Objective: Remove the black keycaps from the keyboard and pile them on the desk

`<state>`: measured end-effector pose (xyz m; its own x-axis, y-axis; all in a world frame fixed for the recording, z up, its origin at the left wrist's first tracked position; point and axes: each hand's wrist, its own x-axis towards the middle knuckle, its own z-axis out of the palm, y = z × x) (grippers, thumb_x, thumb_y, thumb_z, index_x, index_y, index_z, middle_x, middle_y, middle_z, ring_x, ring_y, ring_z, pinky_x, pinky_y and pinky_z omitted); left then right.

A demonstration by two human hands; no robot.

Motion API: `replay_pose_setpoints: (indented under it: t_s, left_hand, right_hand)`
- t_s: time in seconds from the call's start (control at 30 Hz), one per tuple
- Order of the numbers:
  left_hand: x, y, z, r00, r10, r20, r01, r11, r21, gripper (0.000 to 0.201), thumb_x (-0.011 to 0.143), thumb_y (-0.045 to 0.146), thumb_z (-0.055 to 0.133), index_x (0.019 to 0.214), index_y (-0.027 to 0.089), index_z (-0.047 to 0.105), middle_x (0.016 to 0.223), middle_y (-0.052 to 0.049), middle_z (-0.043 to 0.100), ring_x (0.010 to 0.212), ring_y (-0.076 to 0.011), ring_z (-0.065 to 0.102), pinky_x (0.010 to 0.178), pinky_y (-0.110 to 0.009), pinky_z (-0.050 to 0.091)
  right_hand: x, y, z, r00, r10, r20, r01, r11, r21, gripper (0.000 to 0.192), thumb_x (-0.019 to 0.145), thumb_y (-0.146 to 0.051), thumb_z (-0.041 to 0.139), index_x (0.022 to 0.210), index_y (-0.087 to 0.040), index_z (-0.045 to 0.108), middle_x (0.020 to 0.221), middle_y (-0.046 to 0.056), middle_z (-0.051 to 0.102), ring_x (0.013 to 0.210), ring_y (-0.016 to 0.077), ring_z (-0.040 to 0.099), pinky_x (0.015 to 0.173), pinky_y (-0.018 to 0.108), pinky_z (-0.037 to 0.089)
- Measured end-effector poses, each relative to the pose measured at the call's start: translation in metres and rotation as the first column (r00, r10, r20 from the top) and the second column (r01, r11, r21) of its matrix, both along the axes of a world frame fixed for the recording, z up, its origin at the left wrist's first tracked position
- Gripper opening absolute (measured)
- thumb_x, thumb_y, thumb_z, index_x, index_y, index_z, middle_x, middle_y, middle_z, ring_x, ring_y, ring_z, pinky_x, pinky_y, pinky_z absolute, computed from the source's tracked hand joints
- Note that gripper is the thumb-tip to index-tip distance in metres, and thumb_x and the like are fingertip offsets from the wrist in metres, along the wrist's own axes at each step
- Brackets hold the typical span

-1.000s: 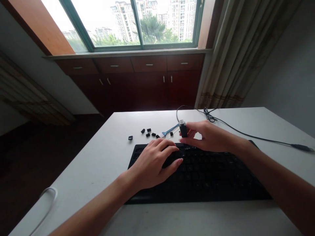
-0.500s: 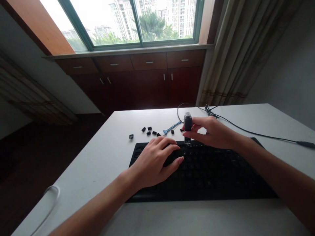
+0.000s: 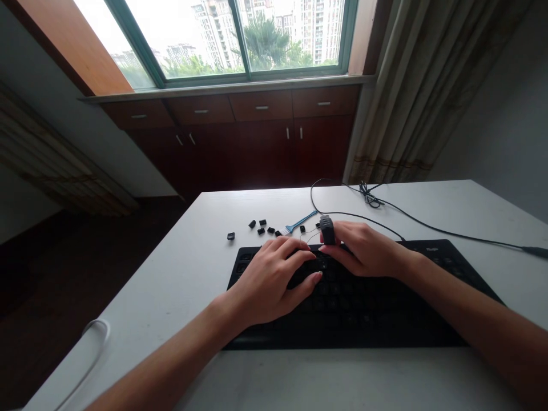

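Observation:
A black keyboard (image 3: 342, 319) lies across the white table under both of my hands. My left hand (image 3: 274, 279) rests over its left part, fingers spread and slightly bent, the thumb apart from them. My right hand (image 3: 363, 248) is closed on a keycap puller (image 3: 327, 230) with a dark block-like handle. The puller is tilted above the keyboard's back edge, and its thin wires reach left toward my left fingertips. Loose black keycaps (image 3: 261, 231) lie behind the keyboard. Among them is a small blue brush (image 3: 302, 221) with pale bristles. My fingers hide part of the keys.
A black cable (image 3: 449, 235) with a bundled loop runs across the table's back right. A white cable (image 3: 100, 342) hangs over the left edge of the table (image 3: 171, 285). Beyond stand wooden cabinets (image 3: 257, 148) beneath a window, with curtains (image 3: 385, 114) at the sides.
My right hand has lowered slightly and tilted the keycap puller from upright, so its wires now point left. My left hand stays almost in place. The view has shifted slightly.

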<state>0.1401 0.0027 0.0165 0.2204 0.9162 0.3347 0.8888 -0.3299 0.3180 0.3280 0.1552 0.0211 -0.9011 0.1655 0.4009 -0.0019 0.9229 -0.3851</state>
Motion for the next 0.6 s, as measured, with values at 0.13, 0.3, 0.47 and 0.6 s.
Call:
replay_pose_setpoints:
  t_s: [0.13,0.3,0.47,0.6]
  left_hand:
    - [0.0003,-0.0001,-0.0004,1.000,-0.002,0.008,0.002,1.000,-0.003,0.029,0.096,0.039,0.056,0.118,0.021,0.064,0.123,-0.008,0.063,0.112,-0.0261,0.056,0.100,-0.048,0.046]
    - [0.0008,0.0000,0.0008,1.000,-0.009,0.014,0.009,1.000,0.002,0.029,0.096,0.038,0.055,0.118,0.022,0.064,0.122,-0.009,0.064,0.112,-0.0265,0.056,0.098,-0.048,0.046]
    - [0.0014,0.0000,0.0020,1.000,-0.005,0.012,0.006,1.000,-0.019,0.028,0.097,0.038,0.054,0.117,0.022,0.064,0.122,-0.007,0.063,0.113,-0.0247,0.056,0.100,-0.047,0.046]
    - [0.0010,-0.0005,0.0024,1.000,-0.006,0.012,0.007,1.000,-0.028,0.029,0.097,0.039,0.053,0.118,0.021,0.064,0.123,-0.006,0.063,0.113,-0.0241,0.055,0.100,-0.046,0.046]
  right_hand:
    - [0.0003,0.0000,-0.0067,1.000,0.004,-0.022,-0.004,1.000,-0.005,0.012,0.098,-0.029,0.049,0.102,-0.018,0.050,0.088,0.009,0.063,0.077,0.0209,0.058,0.070,0.035,0.048]
    - [0.0013,-0.0018,-0.0070,1.000,-0.011,-0.017,0.011,0.999,0.034,0.009,0.098,-0.028,0.048,0.099,-0.020,0.045,0.086,0.008,0.061,0.073,0.0203,0.056,0.067,0.034,0.047]
    - [0.0073,-0.0007,-0.0104,0.991,-0.111,-0.076,0.110,0.994,-0.014,0.008,0.098,-0.027,0.047,0.101,-0.020,0.045,0.081,0.005,0.061,0.065,0.0172,0.055,0.062,0.032,0.045]
    - [0.0082,-0.0008,-0.0080,0.975,-0.183,-0.130,0.164,0.975,-0.148,0.014,0.100,-0.031,0.047,0.105,-0.019,0.051,0.084,0.006,0.065,0.067,0.0166,0.059,0.065,0.031,0.049]
